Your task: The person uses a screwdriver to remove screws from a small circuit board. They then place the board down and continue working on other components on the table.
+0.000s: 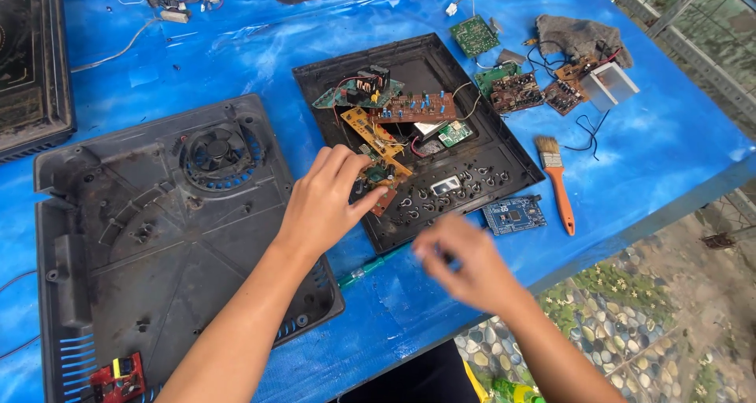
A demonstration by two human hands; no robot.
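My left hand (324, 202) rests at the near-left corner of the shallow black plastic tray-shaped panel (504, 163), fingers together and curled down, thumb stretched right. The fingertips (364, 167) pinch or press the small green and brown circuit board (383, 184) lying there; I cannot tell whether they really grip it or only hold it down, since my knuckles cover the contact. That board's long axis runs diagonally, from far-left to near-right, and it lies just ahead of and right of my thumb.

My right hand (465, 265) hovers nearer to me, right of the left one, blurred by motion, so whether its fingers are apart or closed is beyond telling. The green-handled screwdriver (370, 268) lies on the blue plastic sheet (677, 135) between both hands, its shaft pointing toward the right fingertips and vanishing behind them; its tip is hidden. The right hand is the closer one to it.

Beyond my left fingertips sit the stacked orange and brown boards (402, 112). Right of my right hand lies a blue circuit board (513, 214), then an orange-handled paintbrush (557, 184). Left of my forearm is the grey plastic housing with a round fan (157, 238), partly cut off by the frame edge.
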